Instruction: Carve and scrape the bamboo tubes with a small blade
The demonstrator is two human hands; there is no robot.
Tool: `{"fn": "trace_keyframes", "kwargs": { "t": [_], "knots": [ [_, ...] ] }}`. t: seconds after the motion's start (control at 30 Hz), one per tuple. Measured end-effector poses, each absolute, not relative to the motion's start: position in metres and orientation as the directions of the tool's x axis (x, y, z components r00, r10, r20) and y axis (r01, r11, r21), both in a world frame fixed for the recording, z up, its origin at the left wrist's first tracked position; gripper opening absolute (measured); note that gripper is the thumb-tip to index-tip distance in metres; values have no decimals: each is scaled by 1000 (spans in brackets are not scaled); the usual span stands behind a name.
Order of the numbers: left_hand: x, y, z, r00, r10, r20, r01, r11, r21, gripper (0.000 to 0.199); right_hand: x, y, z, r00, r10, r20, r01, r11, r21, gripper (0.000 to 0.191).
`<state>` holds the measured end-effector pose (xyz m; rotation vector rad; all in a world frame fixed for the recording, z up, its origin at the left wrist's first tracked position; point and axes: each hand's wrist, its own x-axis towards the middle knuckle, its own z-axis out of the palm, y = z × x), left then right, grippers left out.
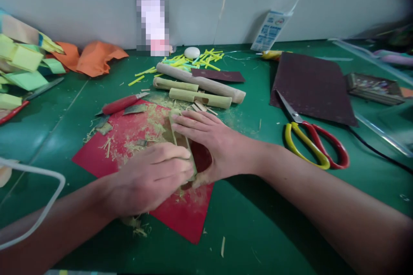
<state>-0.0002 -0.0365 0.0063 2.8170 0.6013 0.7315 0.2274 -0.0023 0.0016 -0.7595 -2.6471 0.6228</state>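
Note:
A hollowed, pale green bamboo piece lies slanted over a red sheet strewn with shavings. My right hand spans the piece, its fingertips on the far end and its thumb at the near end. The fingers of my left hand are curled closed at the piece's left side, near its close end; whatever they pinch is hidden. Just beyond, two short bamboo tubes and a longer pale stick lie side by side. A red-handled knife rests at the sheet's upper left edge.
Red-and-yellow scissors lie open at the right beside a dark sandpaper sheet. Yellow-green strips and a white egg-shaped object sit behind. Orange cloth and sticky-note pads are at the left. A white bar crosses my left forearm.

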Motion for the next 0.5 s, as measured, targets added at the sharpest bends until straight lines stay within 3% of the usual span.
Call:
{"fn": "trace_keyframes", "kwargs": {
  "t": [0.17, 0.5],
  "knots": [
    [-1, -28, 8, 788, 364, 496, 382, -922, 70, 17, 226, -1, 1, -817, 550, 172, 406, 761, -506, 107],
    [0, -32, 9, 783, 343, 519, 363, -929, 66, 15, 229, 2, 1, -832, 540, 124, 402, 742, -536, 113]
  ]
}}
